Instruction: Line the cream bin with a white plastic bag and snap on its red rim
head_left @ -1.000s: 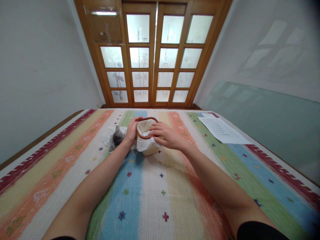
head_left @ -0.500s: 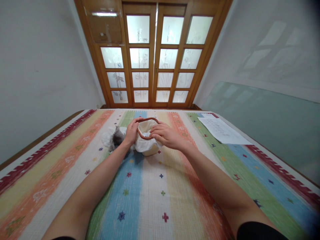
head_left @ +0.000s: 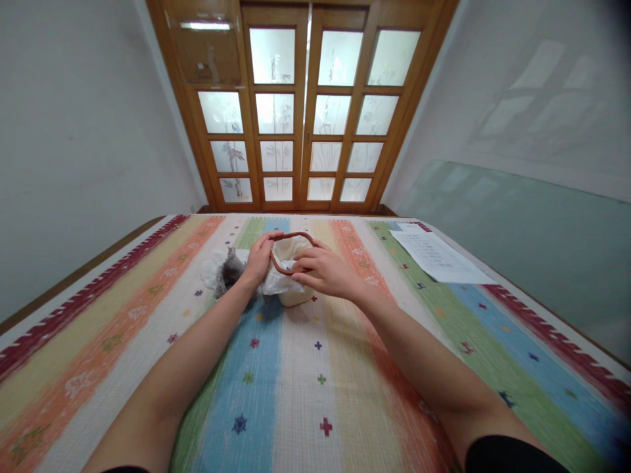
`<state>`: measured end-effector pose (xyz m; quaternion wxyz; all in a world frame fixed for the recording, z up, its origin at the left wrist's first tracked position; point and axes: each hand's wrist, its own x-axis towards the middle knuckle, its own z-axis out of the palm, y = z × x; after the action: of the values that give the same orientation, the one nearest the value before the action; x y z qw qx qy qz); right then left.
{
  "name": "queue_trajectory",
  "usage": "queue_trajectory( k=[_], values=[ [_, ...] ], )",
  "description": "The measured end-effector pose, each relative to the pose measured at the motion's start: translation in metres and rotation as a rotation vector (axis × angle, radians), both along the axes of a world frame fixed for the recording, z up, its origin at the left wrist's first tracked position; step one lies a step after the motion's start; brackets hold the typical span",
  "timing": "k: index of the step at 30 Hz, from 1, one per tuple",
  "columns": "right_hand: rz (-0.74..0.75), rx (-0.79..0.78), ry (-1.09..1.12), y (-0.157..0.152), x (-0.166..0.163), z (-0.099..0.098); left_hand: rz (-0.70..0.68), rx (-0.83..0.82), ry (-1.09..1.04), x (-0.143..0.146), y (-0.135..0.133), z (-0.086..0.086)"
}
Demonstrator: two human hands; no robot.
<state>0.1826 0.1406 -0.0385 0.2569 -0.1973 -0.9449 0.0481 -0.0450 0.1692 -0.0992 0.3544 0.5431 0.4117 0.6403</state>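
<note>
A small cream bin [head_left: 296, 299] with a brown rim [head_left: 296, 234] stands on the striped cloth, lined with a white plastic bag [head_left: 279, 284] that hangs over its outside. My left hand [head_left: 259, 259] is closed on the left side of the rim, thumb toward the far edge. At the right side, my right hand [head_left: 325, 268] has its fingers bent over the rim and the bag, with the tips at the opening. Part of the rim is hidden under it. Left of my left hand lies a fuzzy grey cloth-like piece [head_left: 231, 270] on crumpled clear plastic [head_left: 210, 269].
A striped, patterned tablecloth [head_left: 300, 394] covers the table. Printed white sheets [head_left: 434, 253] lie toward the right edge. Beyond the table stand wooden doors with frosted panes [head_left: 303, 131]; a green glass-like panel [head_left: 517, 223] leans along the right wall.
My right hand has shifted slightly left and down along the near right rim. More of the bin's cream side shows below the bag. My left hand stays in place.
</note>
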Motion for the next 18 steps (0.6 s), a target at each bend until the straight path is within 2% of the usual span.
queue_trajectory(
  k=[7,13,18],
  values=[
    [-0.121,0.044,0.086,0.002,-0.009,-0.008,-0.003,0.037,0.036,-0.003,0.003,-0.004],
    [-0.137,0.100,0.143,-0.001,-0.015,-0.015,0.035,0.065,0.023,0.002,0.000,-0.002],
    [-0.154,0.021,0.168,-0.003,-0.013,-0.011,0.020,0.090,-0.008,0.005,0.000,-0.004]
  ],
)
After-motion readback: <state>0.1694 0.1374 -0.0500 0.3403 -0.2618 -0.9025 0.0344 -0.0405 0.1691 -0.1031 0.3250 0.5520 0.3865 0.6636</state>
